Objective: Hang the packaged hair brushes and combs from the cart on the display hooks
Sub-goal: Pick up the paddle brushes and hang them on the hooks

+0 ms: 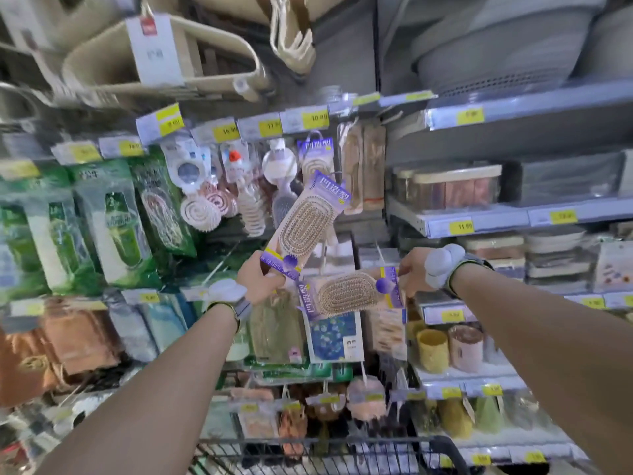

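Nearest to me, below both forearms, I see the black wire rim of the cart [342, 443]; what lies inside it I cannot tell. My left hand [258, 281] is closed on the bottom card of a packaged brush [306, 221], and this pack rises up and to the right from my fingers toward the hooks. My right hand [412, 274] pinches the purple end of a second packaged brush [346, 293], which lies sideways, to the left of those fingers and just under the first pack.

Beyond the top of the raised pack, one matching brush [317, 159] already hangs on a display hook [334, 173], under the yellow price tags [270, 128]. The raised pack's card is near this hook, but the blur hides whether its hole is on it.

I judge the task is partly done: one such brush hangs, two are in my hands, and more may wait in the cart.
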Action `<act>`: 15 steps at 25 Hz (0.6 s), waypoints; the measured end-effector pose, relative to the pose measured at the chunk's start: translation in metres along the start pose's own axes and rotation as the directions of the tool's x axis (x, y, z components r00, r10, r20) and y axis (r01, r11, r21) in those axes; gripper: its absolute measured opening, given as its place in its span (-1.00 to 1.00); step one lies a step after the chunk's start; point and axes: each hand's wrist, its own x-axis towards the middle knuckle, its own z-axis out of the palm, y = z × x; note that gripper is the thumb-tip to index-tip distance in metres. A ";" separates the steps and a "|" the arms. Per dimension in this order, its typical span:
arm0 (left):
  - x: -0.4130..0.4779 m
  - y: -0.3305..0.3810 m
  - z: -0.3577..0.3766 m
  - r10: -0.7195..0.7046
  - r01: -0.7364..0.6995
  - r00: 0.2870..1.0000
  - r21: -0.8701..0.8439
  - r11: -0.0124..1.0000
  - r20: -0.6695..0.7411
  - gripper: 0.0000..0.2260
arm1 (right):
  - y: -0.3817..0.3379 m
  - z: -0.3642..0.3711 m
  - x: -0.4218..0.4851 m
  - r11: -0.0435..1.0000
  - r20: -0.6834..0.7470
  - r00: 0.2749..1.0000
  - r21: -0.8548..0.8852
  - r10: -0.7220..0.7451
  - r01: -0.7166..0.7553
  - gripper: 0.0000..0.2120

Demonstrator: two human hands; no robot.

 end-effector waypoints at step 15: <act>0.054 0.034 -0.016 0.022 -0.024 0.999 -0.063 0.998 -0.023 -0.85 | 0.003 -0.072 -0.013 0.998 -0.254 0.965 -0.003 0.066 -0.069 -0.74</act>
